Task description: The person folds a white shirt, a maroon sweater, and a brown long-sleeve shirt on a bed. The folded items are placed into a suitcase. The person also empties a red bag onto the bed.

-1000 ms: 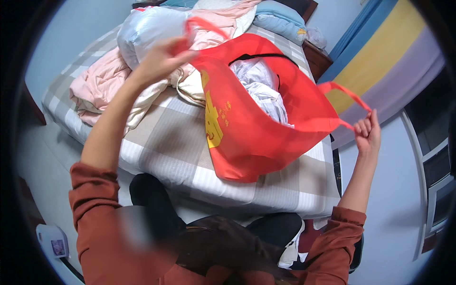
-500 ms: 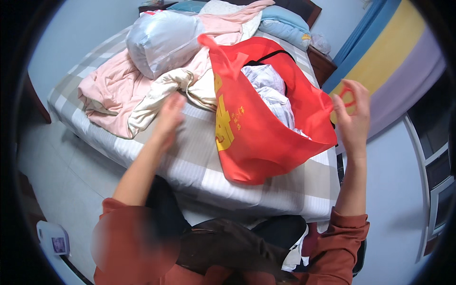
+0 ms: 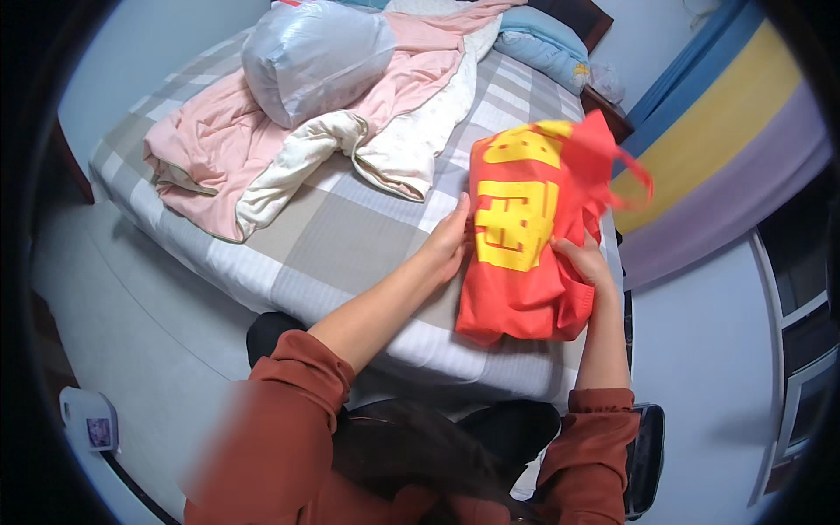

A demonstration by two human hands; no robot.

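Observation:
A red fabric bag (image 3: 512,302) with yellow printing stands on the near right part of the bed, its sides drawn together so that what is inside cannot be seen. Against the bag's left side rests my left hand (image 3: 448,238), fingers stretched along the cloth. My right hand (image 3: 588,267) grips the right side, thumb on the printed front and the other fingers hidden in the folds. A red strap (image 3: 637,179) of the bag sticks out at the upper right.
The bed (image 3: 350,254) has a checked grey and white sheet. A pink and cream quilt (image 3: 214,140) lies rumpled at left, under a stuffed silvery plastic bag (image 3: 315,66). Blue pillows (image 3: 538,52) lie at the head end. A striped curtain (image 3: 726,149) hangs at right.
The red bag was wide open with pale cloth showing inside; now its sides are folded together and it is narrower. Both hands, apart from its body before, have come in against it.

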